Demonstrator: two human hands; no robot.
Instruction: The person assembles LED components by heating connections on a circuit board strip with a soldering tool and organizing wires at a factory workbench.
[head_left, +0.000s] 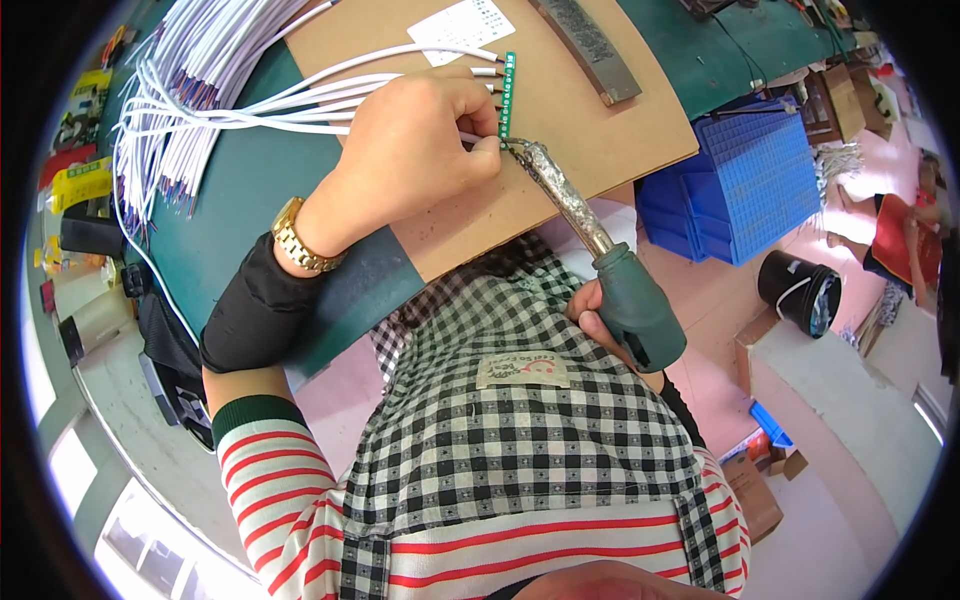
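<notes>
My left hand (415, 140), wearing a gold watch, is closed in a pinch on the end of a white cable (335, 129) beside a narrow green circuit board (509, 80). Several more white cables run from the left to the board's left edge. In my right hand (588, 308) is a soldering iron (640, 305) with a green handle, partly covering my fingers. Its bent tip touches or nearly touches the board's near end, close to my left fingertips. The board lies on a brown cardboard sheet (630, 135).
A big bundle of white cables (205, 55) spreads over the green table (225, 255) at left. On the cardboard lie a dark bar (588, 50) and white paper (462, 25). Blue crates (745, 180) and a black bucket (798, 290) stand right; another person (905, 245) is beyond.
</notes>
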